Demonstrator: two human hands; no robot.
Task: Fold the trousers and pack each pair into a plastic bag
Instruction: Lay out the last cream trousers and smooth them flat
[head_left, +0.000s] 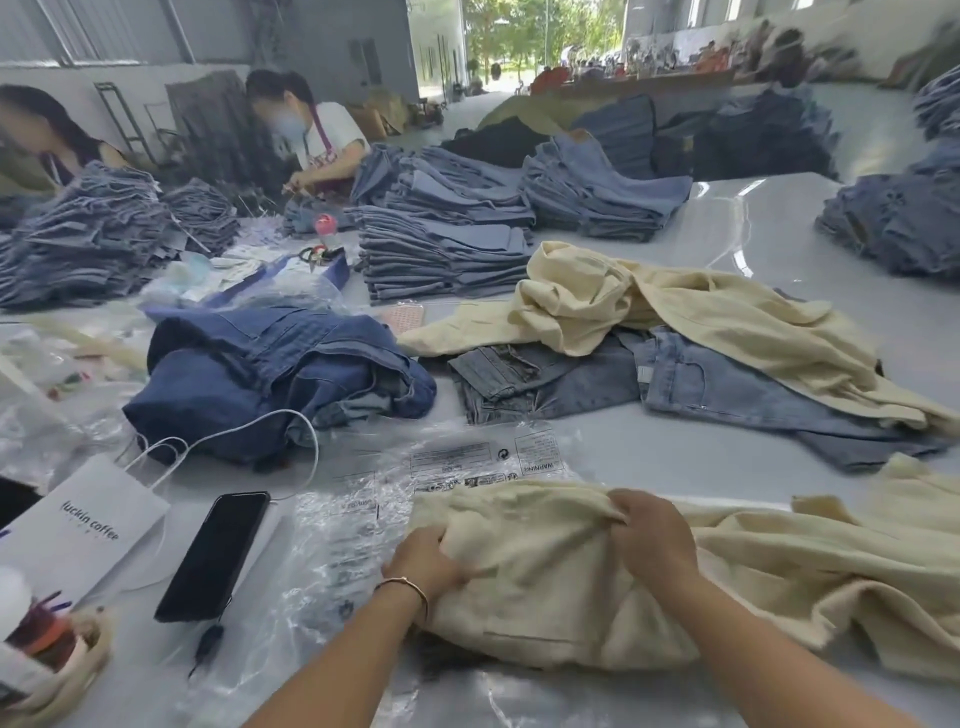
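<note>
Gripping cream trousers (545, 582), both hands.

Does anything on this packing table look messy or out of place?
Yes. A black phone and a white coffee bag lie among the clear plastic bags. Dark blue jeans and cream trousers sit in crumpled heaps, unlike the neat denim stacks behind.

We see 2 bare forearms reaching in from the bottom edge, with no sleeves covering either one up to where the view cuts them off. Our left hand (423, 558) carries a thin gold-coloured bangle (402, 587) at the wrist, a slim band with 1 small darker clasp section. Our right hand (652, 535) wears nothing: no ring, watch or glove shows on it.
</note>
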